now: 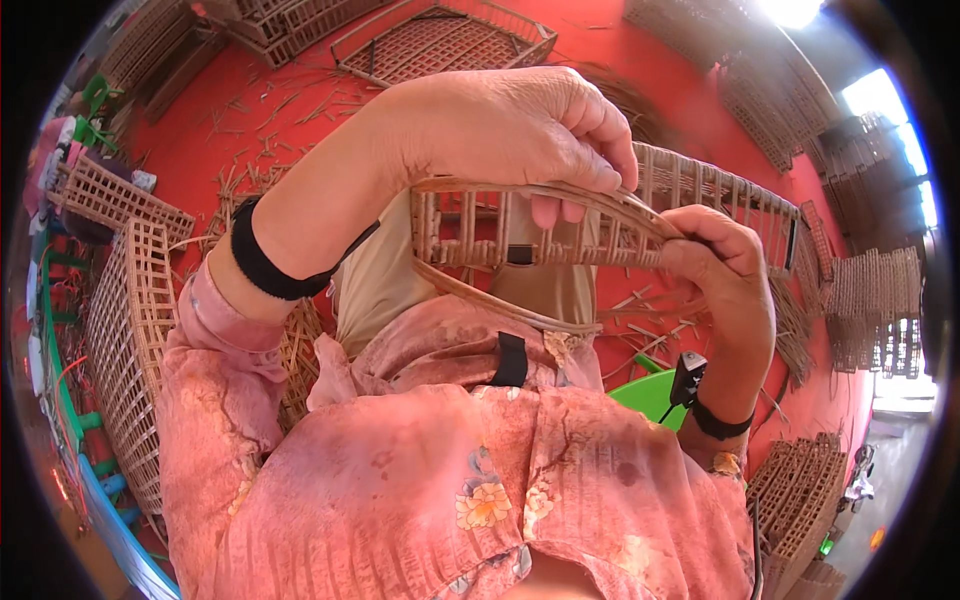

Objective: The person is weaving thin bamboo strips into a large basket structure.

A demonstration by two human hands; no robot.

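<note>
A rectangular woven rattan basket (560, 243) with open slats rests across my lap, its near side facing me. My left hand (530, 130) arches over from the left, closed on the top rim, thumb in front and fingertips showing below the edge. My right hand (725, 255) is at the near right corner, thumb and fingers pinching a flat rattan strip (640, 212) along the rim. Another length of rattan, a loose strand (500, 303), curves below the basket's left corner toward my lap. The strand's far connection is partly hidden.
A shallow woven tray (440, 45) lies on the red floor (700, 120) ahead. Stacks of woven panels (875, 300) stand at right. A tall lattice basket (125, 350) is at left. Rattan scraps (245, 185) litter the floor. A green stool (648, 392) shows beside my right elbow.
</note>
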